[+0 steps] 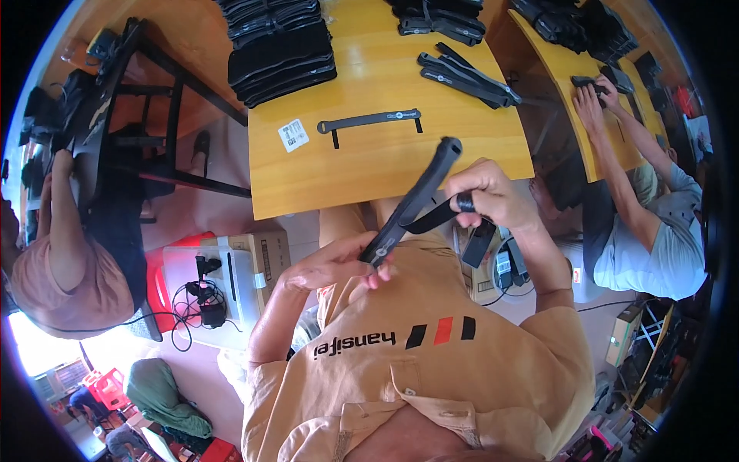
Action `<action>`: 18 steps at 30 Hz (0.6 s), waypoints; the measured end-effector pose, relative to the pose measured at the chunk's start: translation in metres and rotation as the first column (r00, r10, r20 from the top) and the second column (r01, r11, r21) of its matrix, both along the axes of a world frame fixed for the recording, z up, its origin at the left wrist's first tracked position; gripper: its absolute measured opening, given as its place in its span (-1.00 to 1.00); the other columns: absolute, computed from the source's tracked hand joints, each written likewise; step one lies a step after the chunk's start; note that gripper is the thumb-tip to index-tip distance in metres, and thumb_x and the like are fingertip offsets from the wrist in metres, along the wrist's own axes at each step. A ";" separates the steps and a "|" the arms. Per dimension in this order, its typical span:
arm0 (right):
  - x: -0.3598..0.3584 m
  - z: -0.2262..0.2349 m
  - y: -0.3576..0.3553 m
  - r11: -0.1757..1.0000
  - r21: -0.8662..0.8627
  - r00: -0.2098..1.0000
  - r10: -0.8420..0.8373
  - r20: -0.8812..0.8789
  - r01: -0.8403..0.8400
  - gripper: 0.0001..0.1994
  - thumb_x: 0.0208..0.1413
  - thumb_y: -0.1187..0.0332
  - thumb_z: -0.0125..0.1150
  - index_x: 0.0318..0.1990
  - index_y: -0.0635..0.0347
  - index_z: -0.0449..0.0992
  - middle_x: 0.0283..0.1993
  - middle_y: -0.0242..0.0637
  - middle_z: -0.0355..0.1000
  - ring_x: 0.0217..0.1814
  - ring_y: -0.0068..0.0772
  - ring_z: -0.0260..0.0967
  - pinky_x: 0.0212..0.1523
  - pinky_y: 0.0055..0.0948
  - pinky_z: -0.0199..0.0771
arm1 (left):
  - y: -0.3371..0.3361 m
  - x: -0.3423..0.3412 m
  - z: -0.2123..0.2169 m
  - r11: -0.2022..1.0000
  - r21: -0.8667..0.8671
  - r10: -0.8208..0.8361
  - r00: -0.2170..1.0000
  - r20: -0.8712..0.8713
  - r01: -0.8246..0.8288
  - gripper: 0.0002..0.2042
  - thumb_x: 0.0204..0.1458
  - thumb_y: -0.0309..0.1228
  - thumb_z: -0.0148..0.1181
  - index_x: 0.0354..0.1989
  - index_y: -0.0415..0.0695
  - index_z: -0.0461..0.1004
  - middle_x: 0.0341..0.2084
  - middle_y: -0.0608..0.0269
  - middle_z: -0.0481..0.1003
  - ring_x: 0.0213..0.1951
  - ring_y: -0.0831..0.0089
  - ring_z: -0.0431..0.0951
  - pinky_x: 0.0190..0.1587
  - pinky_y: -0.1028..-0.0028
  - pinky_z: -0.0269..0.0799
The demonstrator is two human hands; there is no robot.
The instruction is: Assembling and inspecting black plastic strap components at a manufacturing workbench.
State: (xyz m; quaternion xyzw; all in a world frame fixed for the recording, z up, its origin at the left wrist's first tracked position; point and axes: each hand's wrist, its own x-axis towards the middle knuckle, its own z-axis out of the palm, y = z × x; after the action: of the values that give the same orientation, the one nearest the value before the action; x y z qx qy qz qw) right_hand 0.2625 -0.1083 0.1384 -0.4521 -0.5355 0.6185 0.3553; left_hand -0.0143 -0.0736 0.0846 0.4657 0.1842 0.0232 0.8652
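Observation:
My left hand [339,266] is closed around the lower end of a dark grey padded strap [419,181], which slants up and away in front of my chest. A thin black band [431,219] branches off its middle. My right hand [493,192] pinches the free end of that band, drawing it out to the right. Beyond my hands, a similar padded strap [369,119] lies flat on the yellow table [346,181], two short black tabs hanging from its near side. Left of it is a white printed label [293,135].
Stacks of black straps [281,65] stand at the table's far left, with a loose pile [469,77] at the right. A co-worker's hands [596,100] work at another table on the right; another person [73,266] sits left. Cardboard boxes [269,258] flank my legs.

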 end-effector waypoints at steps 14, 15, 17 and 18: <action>-0.037 -0.023 0.012 0.994 -0.082 0.920 0.033 -0.391 -0.071 -0.62 0.04 0.15 0.07 -0.54 0.38 0.39 -0.69 -0.33 0.29 -0.77 -0.58 0.22 -0.74 -0.58 0.26 | 0.009 0.040 -0.009 0.925 -0.320 0.223 0.975 0.021 -0.205 -0.70 0.09 -0.45 -0.16 -0.03 -0.34 0.25 -0.53 0.26 0.36 -0.58 0.62 0.37 -0.55 0.67 0.28; -0.029 -0.033 0.013 0.981 -0.139 0.892 -0.181 -0.414 0.134 -0.58 0.08 0.08 0.03 -0.48 0.38 0.38 -0.73 -0.42 0.15 -0.83 -0.60 0.13 -0.80 -0.55 0.26 | 0.007 0.035 -0.002 0.948 -0.238 0.223 0.974 0.032 -0.210 -0.74 0.12 -0.42 -0.17 -0.08 -0.31 0.28 -0.60 0.34 0.27 -0.62 0.66 0.24 -0.58 0.70 0.14; -0.016 -0.034 0.018 0.744 -0.503 0.562 -0.665 -0.492 0.440 -0.65 0.13 0.09 -0.06 -0.48 0.21 0.34 -0.73 -0.58 -0.01 -0.85 -0.70 -0.10 -0.87 -0.69 -0.04 | 0.007 0.021 0.009 0.967 -0.148 0.214 0.976 0.042 -0.206 -0.74 0.13 -0.42 -0.17 -0.10 -0.31 0.29 -0.61 0.35 0.26 -0.62 0.66 0.24 -0.56 0.70 0.14; 0.015 -0.054 0.021 0.817 -0.467 0.476 -0.576 -0.664 0.337 -0.71 0.12 0.11 -0.04 -0.49 0.10 0.32 -0.73 -0.61 0.01 -0.84 -0.75 -0.12 -0.87 -0.71 -0.15 | 0.009 0.013 0.011 0.976 -0.067 0.208 0.977 0.048 -0.205 -0.75 0.13 -0.41 -0.17 -0.12 -0.31 0.30 -0.61 0.36 0.25 -0.61 0.66 0.23 -0.55 0.71 0.14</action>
State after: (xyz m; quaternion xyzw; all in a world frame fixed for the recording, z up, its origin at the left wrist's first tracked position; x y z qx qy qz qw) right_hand 0.2772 -0.0877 0.0845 -0.3073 -0.0929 0.6994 0.6386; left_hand -0.0012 -0.0645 0.0957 0.4161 0.2086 0.1198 0.8769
